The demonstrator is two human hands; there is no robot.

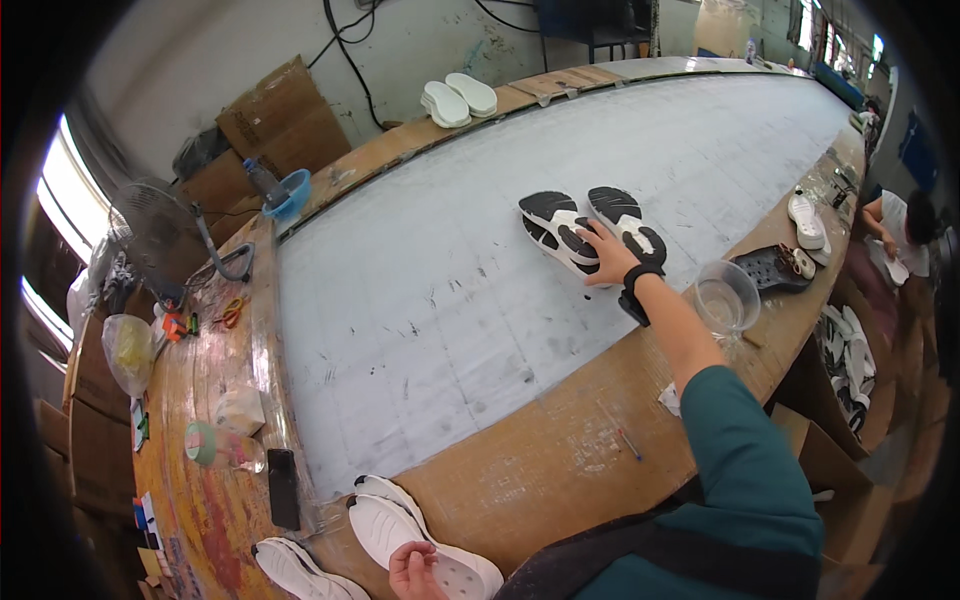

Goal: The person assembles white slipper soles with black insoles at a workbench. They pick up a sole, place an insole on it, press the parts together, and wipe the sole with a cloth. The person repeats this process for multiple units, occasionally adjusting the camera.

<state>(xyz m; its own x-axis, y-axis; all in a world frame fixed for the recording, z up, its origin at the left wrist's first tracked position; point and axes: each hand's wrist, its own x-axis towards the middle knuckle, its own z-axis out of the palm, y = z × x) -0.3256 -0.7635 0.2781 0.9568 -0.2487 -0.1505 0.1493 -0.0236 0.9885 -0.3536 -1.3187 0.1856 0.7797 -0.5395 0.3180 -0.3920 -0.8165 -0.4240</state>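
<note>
On the grey-white belt, two shoe soles with black and white treads lie side by side, tread up. My right hand (pixel 606 256), with a dark band at the wrist, grips the heel end of the left shoe sole (pixel 552 218). Its neighbour, the other black and white sole (pixel 625 220), lies just right of my fingers. At the lower edge, my left hand (pixel 414 572) has its fingers curled in over a white sole (pixel 385 527); what they hold, if anything, is hidden. More white soles (pixel 295 570) lie to its left.
A clear plastic tub (pixel 726 298) and a dark tray (pixel 775 268) stand right of my forearm. Stacked white soles (pixel 458 98) sit on the far ledge. A phone (pixel 284 488), a jar (pixel 215 445) and a fan (pixel 155 230) are at left. A co-worker (pixel 900 235) sits at far right.
</note>
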